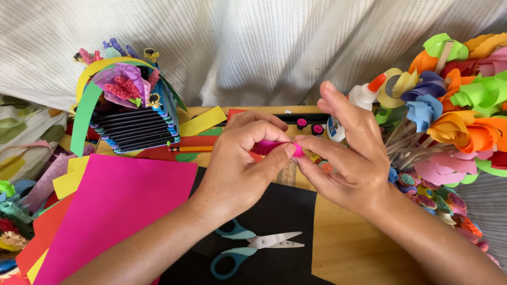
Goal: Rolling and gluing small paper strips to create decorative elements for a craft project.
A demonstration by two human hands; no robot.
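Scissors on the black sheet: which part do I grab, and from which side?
Take the scissors by the teal handle loops at their left end, coming in from the near edge. They lie flat and closed, blades pointing right, below the left hand, so the loops are the free end.

White glue bottle (363,96) with orange cap, at about 1 o'clock, tilted; its blue-and-white label (332,126) peeks out lower left. No signs or screens.
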